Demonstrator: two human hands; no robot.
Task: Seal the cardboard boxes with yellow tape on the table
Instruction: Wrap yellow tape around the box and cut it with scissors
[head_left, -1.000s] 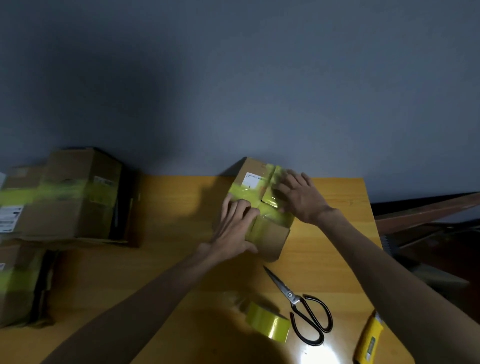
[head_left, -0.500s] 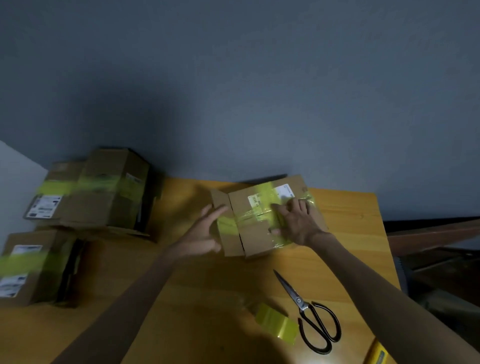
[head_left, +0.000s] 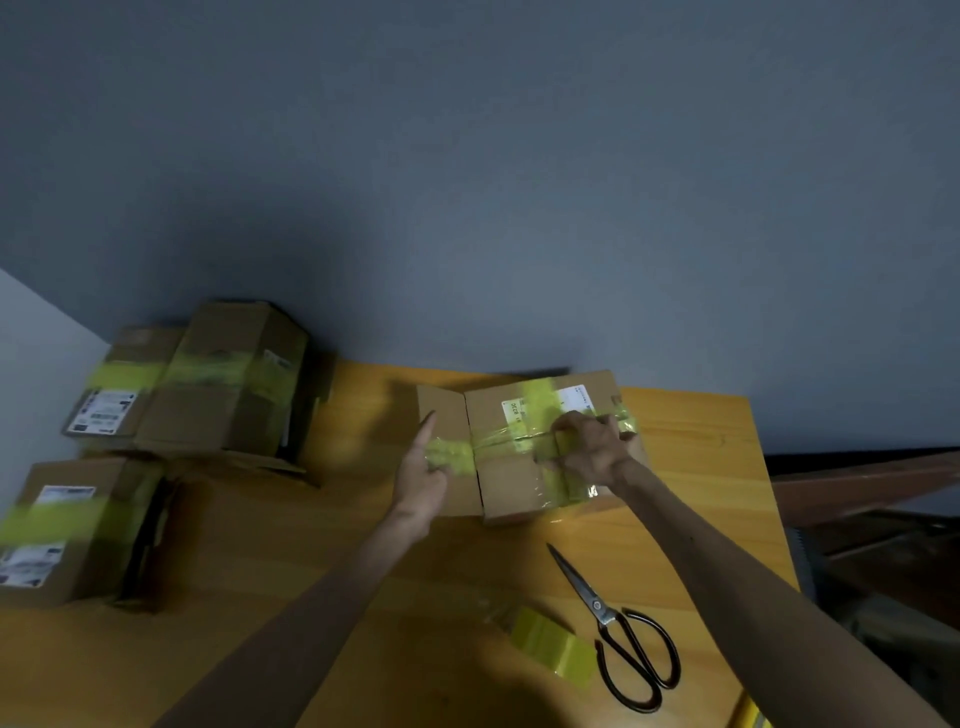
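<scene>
Wooden table bears the box, lengthwise left-right, flap leftward.

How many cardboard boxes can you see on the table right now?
4: the centre box being taped, a low box and a taller box far left, a near-left box. Others may be hidden.

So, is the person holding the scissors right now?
No, the scissors lie untouched on the table beside the tape roll.
</scene>
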